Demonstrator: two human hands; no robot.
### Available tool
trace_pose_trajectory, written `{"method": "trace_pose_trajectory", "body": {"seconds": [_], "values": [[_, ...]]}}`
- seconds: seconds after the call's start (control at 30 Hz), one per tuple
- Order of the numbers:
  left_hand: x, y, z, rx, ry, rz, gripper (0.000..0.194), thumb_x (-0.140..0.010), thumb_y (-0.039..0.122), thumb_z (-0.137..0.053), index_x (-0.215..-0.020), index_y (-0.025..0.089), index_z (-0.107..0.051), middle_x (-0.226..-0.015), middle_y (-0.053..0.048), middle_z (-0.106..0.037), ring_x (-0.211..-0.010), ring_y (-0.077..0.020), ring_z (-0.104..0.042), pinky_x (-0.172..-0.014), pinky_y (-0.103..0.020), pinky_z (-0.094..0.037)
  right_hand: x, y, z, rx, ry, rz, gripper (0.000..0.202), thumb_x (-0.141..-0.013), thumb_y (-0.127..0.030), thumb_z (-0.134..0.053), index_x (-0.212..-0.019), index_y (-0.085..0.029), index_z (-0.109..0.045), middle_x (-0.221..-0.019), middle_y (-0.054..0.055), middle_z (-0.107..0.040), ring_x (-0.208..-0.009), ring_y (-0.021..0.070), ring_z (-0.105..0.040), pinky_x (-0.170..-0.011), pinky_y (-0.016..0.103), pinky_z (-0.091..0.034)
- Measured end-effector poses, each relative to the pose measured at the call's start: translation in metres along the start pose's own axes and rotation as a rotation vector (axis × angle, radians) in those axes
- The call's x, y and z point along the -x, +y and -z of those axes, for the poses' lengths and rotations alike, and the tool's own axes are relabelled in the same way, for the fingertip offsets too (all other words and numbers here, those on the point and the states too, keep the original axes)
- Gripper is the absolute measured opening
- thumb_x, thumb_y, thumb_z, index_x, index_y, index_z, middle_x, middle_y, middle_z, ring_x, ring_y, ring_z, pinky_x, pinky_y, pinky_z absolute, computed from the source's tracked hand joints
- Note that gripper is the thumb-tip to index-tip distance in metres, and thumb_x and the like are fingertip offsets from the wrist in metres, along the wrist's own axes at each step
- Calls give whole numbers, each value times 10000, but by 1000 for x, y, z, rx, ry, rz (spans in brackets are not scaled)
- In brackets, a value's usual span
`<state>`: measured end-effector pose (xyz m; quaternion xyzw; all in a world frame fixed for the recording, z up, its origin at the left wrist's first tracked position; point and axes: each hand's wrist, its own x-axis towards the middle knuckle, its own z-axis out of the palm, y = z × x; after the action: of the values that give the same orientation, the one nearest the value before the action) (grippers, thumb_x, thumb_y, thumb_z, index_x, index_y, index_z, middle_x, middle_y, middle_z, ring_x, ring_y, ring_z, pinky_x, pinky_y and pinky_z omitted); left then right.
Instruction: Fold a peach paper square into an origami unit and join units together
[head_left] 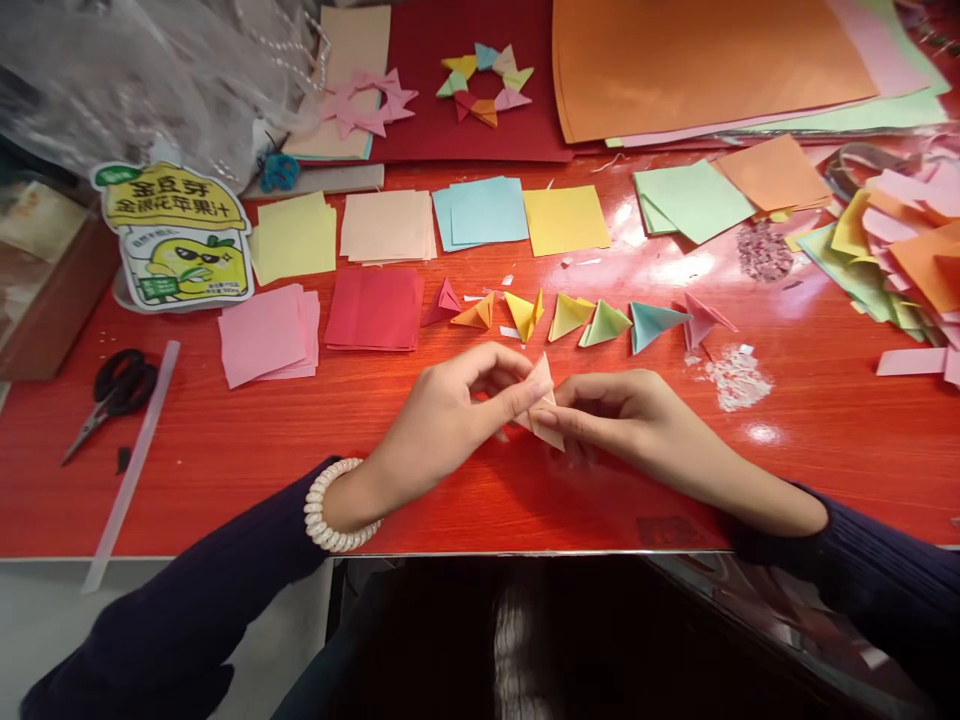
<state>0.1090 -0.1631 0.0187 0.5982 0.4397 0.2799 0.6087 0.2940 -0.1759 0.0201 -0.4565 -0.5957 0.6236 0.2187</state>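
Between my two hands, near the table's front edge, is a small folded piece of pale peach paper [550, 432]. My left hand [469, 415] pinches its upper part between thumb and fingers. The thumb and fingers of my right hand [619, 412] are closed on its right side. Just beyond my hands runs a row of folded paper pieces, among them a red one [444, 302], an orange one [477, 313], a yellow one [527, 314], a green one [606, 324], a blue one [655, 325] and a pink one [706, 320].
Stacks of square paper, such as red [375, 310] and pink [264, 335], lie behind and left. Black-handled scissors [120, 385] and a translucent strip [135, 465] are at far left. Two paper rings [369, 103] lie at the back; paper scraps [900, 250] are heaped at right.
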Motion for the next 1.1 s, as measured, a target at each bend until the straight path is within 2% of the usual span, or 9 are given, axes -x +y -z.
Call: {"method": "trace_pose_trajectory", "body": {"seconds": [0.1, 0.23, 0.33, 0.43, 0.53, 0.7, 0.87, 0.97, 1.1], "values": [[0, 0, -2, 56, -6, -15, 160, -839, 290, -574, -801, 135, -573, -726, -3, -632, -619, -74, -599, -587, -180, -527, 1, 0, -1, -30, -37, -14, 235, -816, -378, -582, -753, -159, -640, -633, 1, -622, -578, 105, -575, -540, 214, -446], [1, -4, -4, 66, 77, -57, 210, -837, 259, -582, -1010, 166, -507, -649, 37, -587, -578, -86, -610, -566, -195, -538, 1, 1, -1, -51, -56, -18, 267, -825, -394, -567, -784, -149, -664, -694, 31, -666, -619, 131, -612, -583, 248, -483], [2, -7, -4, -109, 96, -156, 243, -869, 263, -535, -1098, 195, -491, -682, 32, -580, -610, -89, -604, -590, -203, -537, 1, 1, 0, -74, -43, -23, 261, -820, -385, -579, -745, -151, -667, -671, 24, -661, -610, 126, -609, -593, 247, -482], [3, -9, -3, -384, 168, -381, 257, -892, 240, -497, -1148, 224, -517, -862, -6, -602, -767, -104, -606, -709, -237, -541, 1, -1, 1, -123, -47, -35, 263, -813, -377, -590, -703, -148, -658, -646, 21, -648, -596, 124, -603, -590, 248, -484], [2, -9, -1, -608, 211, -587, 293, -894, 180, -476, -1180, 230, -522, -1137, -62, -537, -1054, -159, -547, -901, -317, -497, 1, -3, 2, -151, -52, -43, 260, -818, -359, -586, -687, -145, -652, -621, 18, -641, -576, 120, -597, -579, 245, -483], [0, -11, 3, -823, 71, -743, 380, -882, 237, -511, -1255, 188, -460, -1344, -101, -451, -1291, -232, -361, -1073, -456, -337, 2, -2, 3, -171, -26, -22, 233, -821, -324, -585, -684, -150, -656, -620, 6, -648, -586, 111, -602, -586, 231, -472], [-3, -17, 5, -822, -18, -760, 434, -881, 278, -522, -1279, 136, -423, -1293, -101, -522, -1273, -219, -404, -1070, -450, -352, 1, 1, 4, -128, 16, -3, 234, -806, -354, -600, -689, -160, -659, -632, -10, -626, -619, 105, -576, -600, 227, -453], [-2, -17, 3, -736, -30, -725, 398, -889, 253, -511, -1261, 138, -434, -1255, -96, -557, -1205, -173, -488, -1027, -370, -419, 1, 2, 5, -65, 22, 43, 225, -826, -358, -578, -745, -182, -692, -682, -7, -638, -675, 116, -574, -631, 240, -446], [0, -12, 1, -605, -26, -605, 386, -869, 249, -546, -1227, 133, -459, -1178, -83, -607, -1079, -130, -581, -933, -245, -482, 1, 4, 4, -30, 24, 110, 173, -838, -328, -576, -912, -254, -713, -893, -2, -675, -877, 140, -582, -764, 262, -445]]}}
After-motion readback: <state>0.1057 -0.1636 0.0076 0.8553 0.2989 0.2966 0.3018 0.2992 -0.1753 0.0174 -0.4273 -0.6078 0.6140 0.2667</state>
